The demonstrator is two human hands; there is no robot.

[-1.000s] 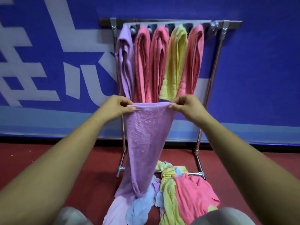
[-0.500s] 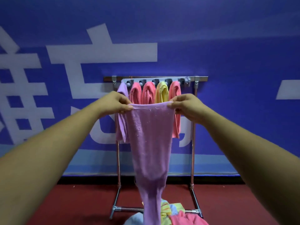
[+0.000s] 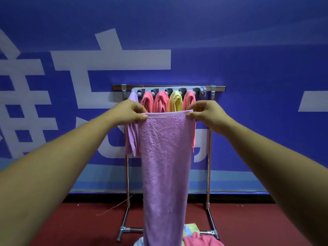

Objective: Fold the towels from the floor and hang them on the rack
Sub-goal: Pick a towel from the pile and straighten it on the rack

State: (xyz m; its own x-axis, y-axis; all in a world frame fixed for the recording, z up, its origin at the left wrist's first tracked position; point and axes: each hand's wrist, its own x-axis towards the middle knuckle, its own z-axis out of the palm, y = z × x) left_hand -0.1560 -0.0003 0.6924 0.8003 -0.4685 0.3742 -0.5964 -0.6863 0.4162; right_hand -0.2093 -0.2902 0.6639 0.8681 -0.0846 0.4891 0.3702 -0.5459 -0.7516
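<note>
Your left grip [image 3: 132, 112] is pinching the top left corner of the long lilac terry towel [image 3: 166, 157], thumb and fingers closed on the hem. Your right grip [image 3: 206, 113] pinches the top right corner the same way. The hem is stretched level between them, and the towel hangs straight down at full length, not yet folded. Its lower end runs out of view at the bottom.

Just behind it stands the metal towel rack [image 3: 208, 157], and five folded towels are already up:
- a folded lilac towel [image 3: 132, 139] at the left
- a folded pink towel [image 3: 147, 103]
- a second pink towel [image 3: 161, 102]
- a yellow towel [image 3: 175, 102]
- a third pink towel [image 3: 189, 100] at the right

At the right end of the grey hook strip [image 3: 199, 90], one place looks free.

Down at the rack's foot, on the red floor [image 3: 71, 228], a heap waits. There's a crumpled pink towel [image 3: 198, 240], a pale blue cloth [image 3: 138, 243] and a yellow-green edge [image 3: 192, 226]. How many pieces are in it, I can't tell.

So I'd say you're well into it: five hung, this one lifted but needing its fold and a spot, then the heap to work through.
</note>
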